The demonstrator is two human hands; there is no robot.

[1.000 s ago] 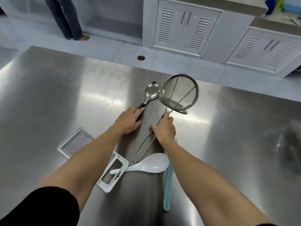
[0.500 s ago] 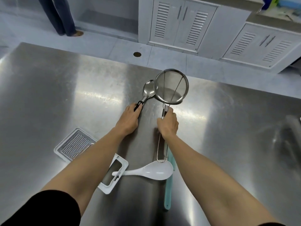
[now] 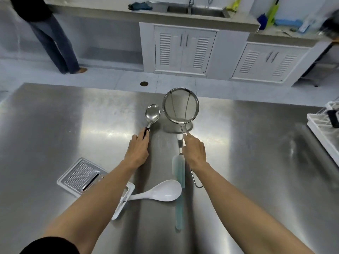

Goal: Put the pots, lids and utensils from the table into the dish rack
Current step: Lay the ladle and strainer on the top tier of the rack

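My right hand (image 3: 194,152) grips the wire handle of a round mesh strainer (image 3: 180,105), which is lifted off the steel table (image 3: 55,129) with its basket tilted up. My left hand (image 3: 137,150) is closed on the black handle of a steel serving spoon (image 3: 152,113); the spoon's bowl rests low over the table. Near me lie a white rice paddle (image 3: 161,191), a pale teal spatula (image 3: 178,180) and a flat grater (image 3: 80,176) in a white frame. The white dish rack (image 3: 325,129) shows at the right edge with a dark item in it.
A person in jeans (image 3: 53,43) stands at the far left by the counter. White louvred cabinets (image 3: 185,50) and a sink (image 3: 196,11) line the far wall. The table's far edge runs just behind the strainer.
My right hand has raised the strainer and shifted it right, uncovering the teal spatula. My left hand has closed on the spoon handle. The view has tilted up, showing the rack.
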